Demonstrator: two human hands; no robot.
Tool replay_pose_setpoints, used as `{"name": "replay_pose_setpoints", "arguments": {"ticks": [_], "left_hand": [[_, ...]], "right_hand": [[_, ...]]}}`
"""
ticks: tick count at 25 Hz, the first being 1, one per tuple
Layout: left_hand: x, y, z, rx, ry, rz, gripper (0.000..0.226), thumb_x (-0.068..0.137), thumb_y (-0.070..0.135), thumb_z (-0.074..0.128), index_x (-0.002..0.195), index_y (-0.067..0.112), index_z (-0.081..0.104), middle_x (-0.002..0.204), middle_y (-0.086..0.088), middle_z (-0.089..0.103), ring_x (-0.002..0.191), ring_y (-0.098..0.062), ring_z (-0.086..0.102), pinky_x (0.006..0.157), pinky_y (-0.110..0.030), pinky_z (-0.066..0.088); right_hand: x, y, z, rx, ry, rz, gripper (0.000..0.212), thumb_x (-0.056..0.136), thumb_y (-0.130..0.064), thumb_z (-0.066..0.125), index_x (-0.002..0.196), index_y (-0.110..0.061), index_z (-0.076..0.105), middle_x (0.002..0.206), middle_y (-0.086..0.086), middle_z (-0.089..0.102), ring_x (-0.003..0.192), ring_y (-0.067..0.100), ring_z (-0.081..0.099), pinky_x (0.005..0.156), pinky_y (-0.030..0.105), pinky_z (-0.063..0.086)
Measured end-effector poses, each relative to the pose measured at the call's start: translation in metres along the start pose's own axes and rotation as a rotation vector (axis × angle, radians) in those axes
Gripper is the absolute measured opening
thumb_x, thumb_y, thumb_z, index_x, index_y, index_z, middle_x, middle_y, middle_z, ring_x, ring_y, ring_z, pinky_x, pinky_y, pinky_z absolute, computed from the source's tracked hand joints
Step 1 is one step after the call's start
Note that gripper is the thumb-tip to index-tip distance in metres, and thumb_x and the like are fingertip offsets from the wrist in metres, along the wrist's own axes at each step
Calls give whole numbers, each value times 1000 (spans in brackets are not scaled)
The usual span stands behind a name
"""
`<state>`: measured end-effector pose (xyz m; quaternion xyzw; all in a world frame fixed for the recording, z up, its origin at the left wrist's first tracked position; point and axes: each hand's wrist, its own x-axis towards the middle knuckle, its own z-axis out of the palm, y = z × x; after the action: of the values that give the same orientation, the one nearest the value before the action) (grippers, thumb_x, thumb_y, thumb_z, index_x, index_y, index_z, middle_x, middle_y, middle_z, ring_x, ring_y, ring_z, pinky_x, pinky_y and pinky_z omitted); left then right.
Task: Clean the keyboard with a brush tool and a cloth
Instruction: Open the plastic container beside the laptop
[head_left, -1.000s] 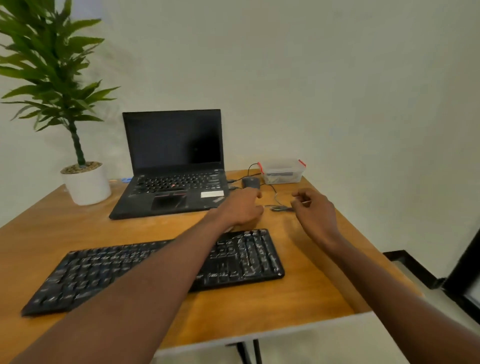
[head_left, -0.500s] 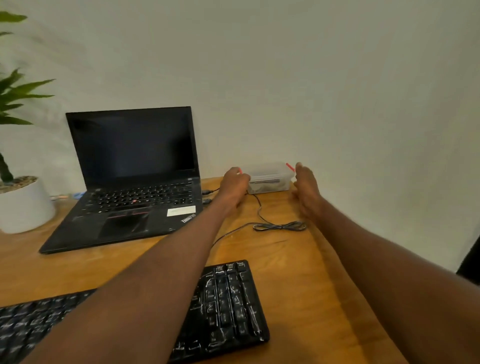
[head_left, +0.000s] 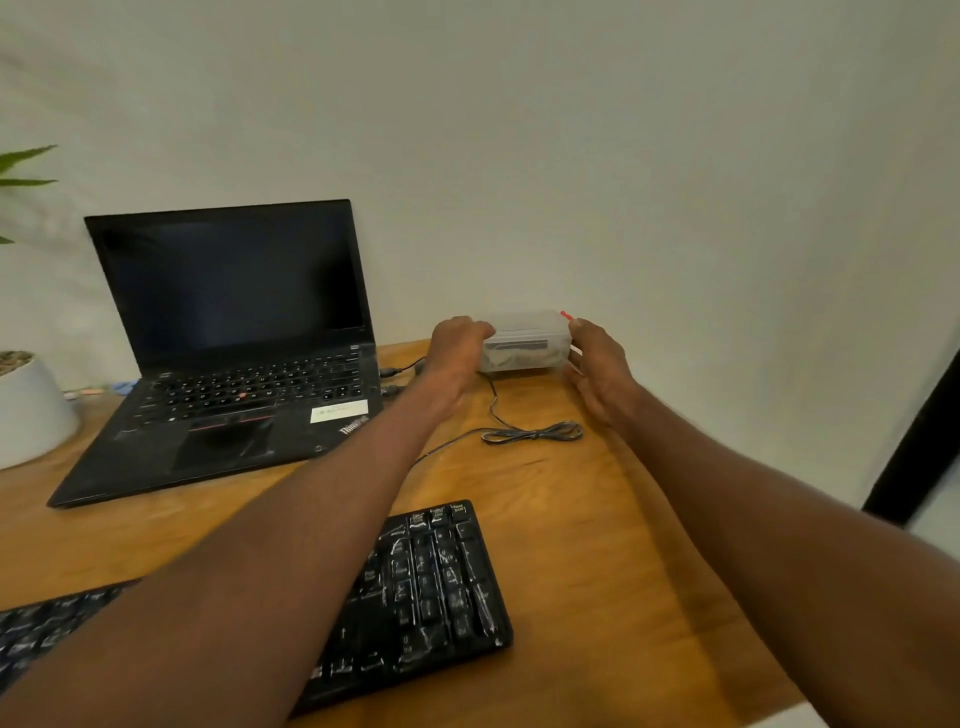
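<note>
A small clear plastic box (head_left: 524, 343) with red lid clips sits at the far edge of the wooden table (head_left: 597, 545), against the wall. Something dark lies inside it; I cannot tell what. My left hand (head_left: 457, 348) grips the box's left end and my right hand (head_left: 597, 369) presses against its right end. The black keyboard (head_left: 431, 587) lies near the table's front edge, partly hidden under my left forearm. No brush or cloth shows outside the box.
An open black laptop (head_left: 234, 343) stands at the left. A coiled thin cable (head_left: 530, 432) lies between the box and the keyboard. A white plant pot (head_left: 26, 410) is at the far left. The table's right edge drops off near a dark frame (head_left: 914, 441).
Both hands reached forward from the middle of the table to the clear box and closed on its two ends. The view moved closer and to the right.
</note>
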<state>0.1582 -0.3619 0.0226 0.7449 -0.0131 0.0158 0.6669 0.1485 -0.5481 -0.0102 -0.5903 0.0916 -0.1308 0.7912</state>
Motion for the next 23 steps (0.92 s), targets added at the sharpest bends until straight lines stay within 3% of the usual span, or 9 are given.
{"name": "replay_pose_setpoints", "arguments": {"ticks": [2,4,5,7,10,13,18,21,23], "left_hand": [[-41,15,3,-4,7,36,21,95,12,63,78,13,52,83,-4,48,79,-20,45,79,-42,40],[-85,20,8,-10,-11,76,17,97,16,60,82,20,53,88,4,48,80,-13,44,77,-37,33],[-109,19,10,-28,-29,100,4,97,20,60,93,22,60,97,7,54,87,-10,48,79,-35,35],[-149,13,17,-94,-39,148,34,90,28,62,119,11,68,113,3,66,100,-14,60,85,-35,44],[-207,-4,31,-122,12,173,45,87,27,61,132,23,67,118,5,73,109,-14,68,93,-36,59],[-242,-27,42,-91,60,189,56,83,22,58,139,29,61,123,9,72,113,-11,68,100,-41,58],[-255,-47,51,208,155,262,65,93,19,49,157,10,44,159,-9,47,147,-27,45,120,-48,41],[-255,-46,59,289,207,275,58,105,10,48,161,8,35,166,-9,34,148,-28,40,121,-39,37],[-247,-47,61,240,269,286,55,107,14,49,160,9,35,161,-9,37,142,-27,44,117,-36,39]], "right_hand": [[-27,-5,-12,27,4,-38,30,101,-25,63,130,-22,70,123,3,75,110,20,73,90,39,62],[-58,-9,-27,14,35,-105,32,101,-25,64,132,-21,68,125,3,73,112,19,73,89,37,62],[-75,-10,-34,-17,63,-143,32,100,-27,65,132,-22,67,125,2,72,112,19,72,89,37,62],[-111,-11,-48,-87,140,-204,34,98,-32,67,130,-23,66,122,-1,72,112,18,71,91,39,62],[-158,-9,-67,-191,271,-246,33,96,-37,67,127,-25,69,119,-5,72,112,17,69,97,46,60],[-191,-3,-78,-259,295,-245,32,96,-38,67,126,-28,69,118,-9,71,112,14,67,100,48,57],[-211,0,-79,-375,287,-235,33,99,-34,63,131,-24,65,120,-7,68,111,14,65,101,44,57],[-210,0,-78,-415,294,-228,32,101,-32,60,133,-25,63,120,-4,67,109,14,65,97,37,57],[-207,0,-80,-401,312,-224,29,102,-34,60,128,-24,66,117,-5,68,106,12,65,92,33,57]]}}
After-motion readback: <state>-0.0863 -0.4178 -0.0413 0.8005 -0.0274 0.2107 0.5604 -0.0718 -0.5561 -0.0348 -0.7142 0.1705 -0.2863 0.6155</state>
